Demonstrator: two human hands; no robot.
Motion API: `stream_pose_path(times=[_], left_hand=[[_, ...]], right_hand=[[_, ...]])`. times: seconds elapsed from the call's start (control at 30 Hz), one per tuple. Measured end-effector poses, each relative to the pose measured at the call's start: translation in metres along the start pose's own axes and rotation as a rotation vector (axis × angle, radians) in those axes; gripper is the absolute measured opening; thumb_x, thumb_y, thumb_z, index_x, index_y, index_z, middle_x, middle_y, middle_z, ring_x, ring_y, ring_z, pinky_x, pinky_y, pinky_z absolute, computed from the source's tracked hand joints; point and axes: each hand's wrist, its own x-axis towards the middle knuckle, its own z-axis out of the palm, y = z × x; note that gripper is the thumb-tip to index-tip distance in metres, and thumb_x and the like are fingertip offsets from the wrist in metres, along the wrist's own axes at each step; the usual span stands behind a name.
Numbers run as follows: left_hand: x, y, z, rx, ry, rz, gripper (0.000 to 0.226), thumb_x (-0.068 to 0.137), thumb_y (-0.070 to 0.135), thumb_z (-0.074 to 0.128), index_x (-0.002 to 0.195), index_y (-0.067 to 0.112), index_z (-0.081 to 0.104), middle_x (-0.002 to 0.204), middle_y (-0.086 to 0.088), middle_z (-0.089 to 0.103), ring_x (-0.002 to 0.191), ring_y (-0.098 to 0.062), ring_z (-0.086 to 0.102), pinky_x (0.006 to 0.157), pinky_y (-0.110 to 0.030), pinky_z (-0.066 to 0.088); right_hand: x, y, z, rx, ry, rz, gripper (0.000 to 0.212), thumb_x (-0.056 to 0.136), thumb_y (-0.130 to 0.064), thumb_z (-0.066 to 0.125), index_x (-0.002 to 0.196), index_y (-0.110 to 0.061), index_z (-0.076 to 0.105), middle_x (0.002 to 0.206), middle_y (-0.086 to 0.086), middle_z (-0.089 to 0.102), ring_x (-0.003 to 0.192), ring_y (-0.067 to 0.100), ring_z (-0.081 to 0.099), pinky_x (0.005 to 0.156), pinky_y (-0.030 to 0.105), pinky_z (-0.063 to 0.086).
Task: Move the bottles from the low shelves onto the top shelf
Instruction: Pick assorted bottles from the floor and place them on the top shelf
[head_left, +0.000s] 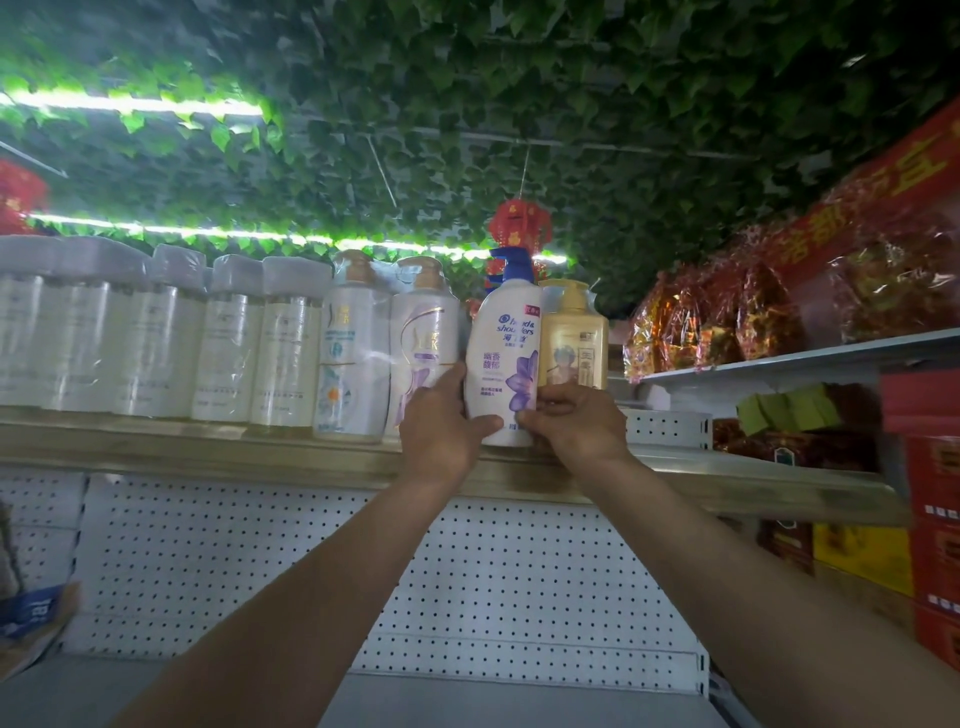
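Top shelf (218, 457): a wood-edged board running across the view, loaded with a row of bottles. Left of the white bottle stand wrapped pale packs (156, 332) and two pump bottles in film (387, 348).

White bottle (503, 358): upright, base on the front edge of the top shelf. White body, blue pump head, blue brand lettering, purple flower print low on the label. It stands between the filmed pump bottles and a yellow bottle (574, 338), touching or nearly touching both.

Left hand (441, 426): fingers curled round the white bottle's lower left side, thumb across the front near the base.

Right hand (574, 423): fingers clamped on the white bottle's lower right side, thumb tip on the front by the flower print. The two thumbs nearly meet on the label.
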Motion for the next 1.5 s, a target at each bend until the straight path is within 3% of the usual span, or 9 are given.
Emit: stream_pose_path(times=[0.2,0.37,0.6,0.8,0.97,1.13,1.37,1.43,1.5], left_hand=[[0.003,-0.001,0.001,0.023,0.014,-0.019,0.05,0.077,0.021,0.081,0.124,0.021,0.063,0.086,0.003,0.069,0.088,-0.019,0.064,0.071,-0.028,0.044],[0.007,-0.004,0.005,0.064,0.019,-0.016,0.047,0.08,0.02,0.079,0.124,0.02,0.061,0.099,-0.004,0.074,0.106,-0.009,0.053,0.071,-0.026,0.033],[0.011,-0.008,0.01,0.118,0.056,-0.006,0.051,0.077,0.021,0.081,0.123,0.023,0.06,0.097,-0.004,0.072,0.097,-0.025,0.062,0.072,-0.031,0.038],[0.01,-0.009,0.013,0.179,0.062,0.014,0.061,0.079,0.02,0.081,0.133,0.021,0.055,0.109,-0.004,0.07,0.113,-0.026,0.056,0.081,-0.026,0.031],[0.004,-0.015,0.016,0.21,0.062,0.028,0.059,0.074,0.024,0.084,0.126,0.022,0.056,0.105,-0.002,0.07,0.103,-0.026,0.063,0.081,-0.036,0.047],[0.002,-0.012,0.015,0.255,0.088,0.044,0.055,0.079,0.025,0.082,0.125,0.014,0.054,0.116,-0.006,0.065,0.109,-0.028,0.058,0.079,-0.032,0.039],[-0.005,-0.016,0.021,0.216,0.103,0.049,0.062,0.075,0.028,0.085,0.124,0.011,0.05,0.115,-0.011,0.062,0.107,-0.031,0.059,0.076,-0.035,0.044],[-0.007,-0.016,0.023,0.168,0.119,0.057,0.067,0.074,0.027,0.086,0.128,0.011,0.05,0.118,-0.012,0.058,0.112,-0.031,0.054,0.08,-0.036,0.042],[-0.01,-0.014,0.025,0.138,0.142,0.079,0.075,0.073,0.029,0.086,0.135,0.01,0.048,0.123,-0.012,0.055,0.117,-0.03,0.049,0.088,-0.036,0.041]], right_hand=[[0.001,-0.002,0.006,-0.011,0.032,0.037,0.038,0.072,-0.02,0.091,0.108,-0.017,0.079,0.093,-0.002,0.078,0.094,0.015,0.072,0.096,0.037,0.057],[0.0,-0.007,0.01,-0.102,0.075,0.041,0.032,0.072,-0.026,0.09,0.101,-0.02,0.08,0.096,-0.003,0.079,0.094,0.014,0.071,0.095,0.034,0.055],[0.002,-0.011,0.011,-0.206,0.072,0.034,0.027,0.077,-0.026,0.087,0.103,-0.019,0.081,0.104,0.002,0.078,0.093,0.017,0.067,0.084,0.024,0.051],[0.003,-0.01,0.016,-0.298,0.064,0.052,0.027,0.08,-0.029,0.085,0.105,-0.02,0.081,0.105,0.002,0.078,0.092,0.017,0.067,0.075,0.021,0.044],[0.001,-0.004,0.018,-0.344,0.071,0.041,0.027,0.083,-0.03,0.083,0.108,-0.021,0.08,0.107,0.002,0.077,0.097,0.019,0.067,0.075,0.022,0.041],[-0.002,-0.003,0.018,-0.354,0.088,0.01,0.028,0.082,-0.031,0.083,0.108,-0.022,0.08,0.107,0.001,0.077,0.093,0.018,0.066,0.073,0.022,0.041],[-0.003,0.0,0.008,-0.243,0.071,-0.002,0.024,0.083,-0.026,0.082,0.106,-0.023,0.081,0.108,-0.002,0.076,0.094,0.013,0.062,0.082,0.022,0.047],[-0.001,0.001,-0.001,-0.129,0.18,-0.032,0.019,0.082,-0.027,0.083,0.1,-0.025,0.08,0.102,-0.003,0.076,0.093,0.014,0.067,0.09,0.029,0.054],[0.004,0.003,-0.015,-0.091,0.33,-0.074,0.026,0.082,-0.033,0.083,0.104,-0.022,0.072,0.099,-0.003,0.071,0.089,0.015,0.065,0.086,0.031,0.053]])
